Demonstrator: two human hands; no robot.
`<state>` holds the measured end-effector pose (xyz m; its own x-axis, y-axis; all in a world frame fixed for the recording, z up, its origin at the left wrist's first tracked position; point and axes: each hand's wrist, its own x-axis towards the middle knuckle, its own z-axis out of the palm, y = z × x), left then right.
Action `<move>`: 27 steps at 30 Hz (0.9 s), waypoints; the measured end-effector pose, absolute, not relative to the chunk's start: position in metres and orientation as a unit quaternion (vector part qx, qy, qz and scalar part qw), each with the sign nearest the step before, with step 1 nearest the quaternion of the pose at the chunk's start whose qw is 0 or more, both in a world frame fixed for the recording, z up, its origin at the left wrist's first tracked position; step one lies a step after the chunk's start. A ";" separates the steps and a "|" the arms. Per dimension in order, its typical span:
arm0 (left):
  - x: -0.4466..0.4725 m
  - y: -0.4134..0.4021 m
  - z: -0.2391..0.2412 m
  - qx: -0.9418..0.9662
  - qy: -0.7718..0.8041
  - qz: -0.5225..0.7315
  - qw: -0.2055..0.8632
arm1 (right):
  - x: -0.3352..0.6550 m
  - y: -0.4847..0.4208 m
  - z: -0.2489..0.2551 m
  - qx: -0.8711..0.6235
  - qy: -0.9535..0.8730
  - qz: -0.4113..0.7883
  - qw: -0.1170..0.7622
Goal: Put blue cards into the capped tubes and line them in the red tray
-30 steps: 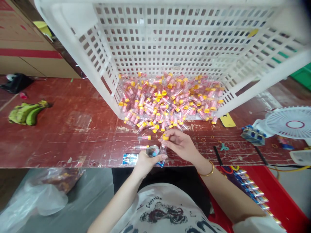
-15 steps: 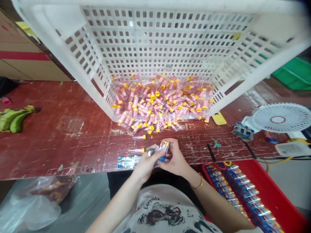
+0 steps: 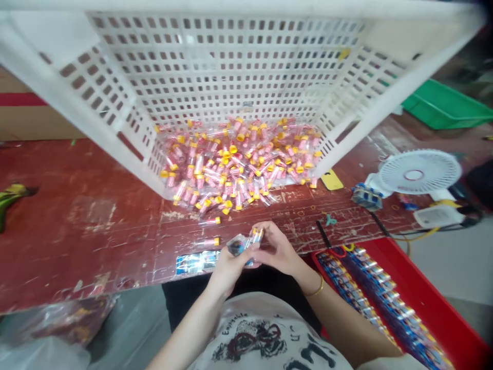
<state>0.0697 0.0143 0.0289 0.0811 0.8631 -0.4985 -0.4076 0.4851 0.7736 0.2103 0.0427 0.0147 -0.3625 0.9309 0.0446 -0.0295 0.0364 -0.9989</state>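
Note:
Both hands meet near the front edge of the table. My left hand (image 3: 230,266) is closed on a shiny blue-and-silver packet (image 3: 238,245), its thumb pressed on top. My right hand (image 3: 278,252) curls its fingers round a small clear tube with a yellow cap (image 3: 257,235), close against the packet. Fingers hide much of both things. Left of my hands, a flat strip of blue-and-silver packets (image 3: 197,262) lies along the edge. Two loose tubes with pink contents, a nearer tube (image 3: 208,241) and a farther tube (image 3: 210,221), lie just beyond it.
A white plastic basket (image 3: 231,77) lies tipped towards me, with many yellow-capped tubes (image 3: 234,169) spilling from it. At right are a white fan (image 3: 419,172), a yellow phone-like object (image 3: 332,180), a green crate (image 3: 442,105) and a red tray (image 3: 416,282) of packets. Bananas (image 3: 11,198) lie left.
The head view has shifted, so the basket and table appear farther left. My hands stay together on the packet and tube; more of the packet's silver end now shows.

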 end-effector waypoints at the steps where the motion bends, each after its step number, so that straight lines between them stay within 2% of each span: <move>1: 0.074 0.014 0.030 0.226 0.515 0.434 0.704 | 0.216 0.043 0.014 -0.391 -0.557 0.596 0.426; 4: 0.089 0.010 0.030 0.219 0.512 0.352 0.752 | 0.250 0.038 0.003 -0.453 -0.461 0.591 0.483; 7: 0.097 0.003 0.022 0.226 0.475 0.272 0.806 | 0.328 0.020 -0.016 -0.611 -0.362 0.472 0.523; 11: 0.095 -0.010 0.012 0.405 0.392 0.132 0.816 | 0.469 -0.035 -0.040 -0.782 -0.223 0.291 0.504; 14: 0.093 -0.022 0.010 0.497 0.379 0.071 0.777 | 0.547 -0.072 -0.063 -0.852 -0.151 0.233 0.443; 21: 0.101 -0.038 0.000 0.412 0.466 0.161 0.767 | 0.589 -0.078 -0.121 -0.918 -0.103 0.201 0.325; 27: 0.090 -0.032 -0.001 0.312 0.510 0.262 0.757 | 0.580 -0.086 -0.100 -0.932 -0.164 0.080 0.314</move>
<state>0.0904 -0.0318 -0.0005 0.3415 0.7156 -0.6093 -0.0778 0.6676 0.7405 0.5797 -0.0856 -0.1004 0.9330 0.3568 -0.0468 0.2558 -0.7492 -0.6110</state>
